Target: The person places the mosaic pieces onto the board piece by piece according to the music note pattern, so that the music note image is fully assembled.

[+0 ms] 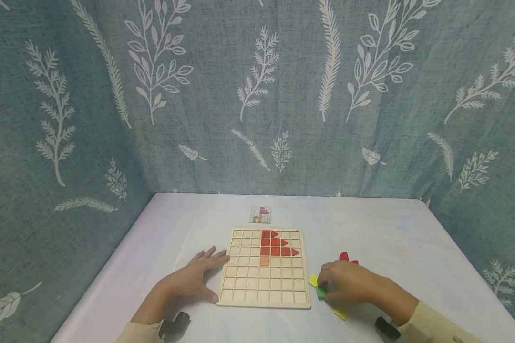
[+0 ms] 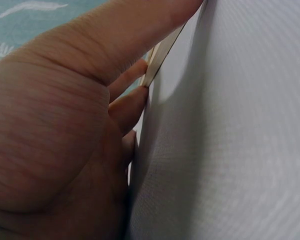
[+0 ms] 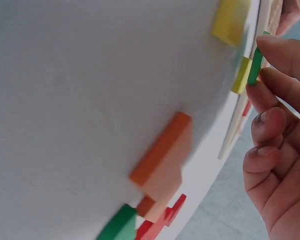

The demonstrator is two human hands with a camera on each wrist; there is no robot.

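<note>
My left hand (image 1: 193,275) lies with spread fingers along the left edge of a wooden grid board (image 1: 244,271); its thumb and fingertips touch the rim. Red square and triangular pieces (image 1: 276,242) fill parts of the board's upper rows, and one orange square (image 1: 264,260) sits just under them. Right of the board, my right hand (image 1: 349,281) pinches a thin green block (image 3: 256,66) between thumb and fingers. In the right wrist view its other fingers are curled. One yellow block (image 1: 313,280) lies between that hand and the board, another yellow block (image 1: 340,312) below the hand.
A small pattern card (image 1: 261,215) lies behind the board. Red pieces (image 1: 344,256) show past my right hand. Orange blocks (image 3: 165,160) and another green block (image 3: 119,225) lie on the white table (image 1: 369,224). Patterned curtain (image 1: 300,95) surrounds the table's back and sides.
</note>
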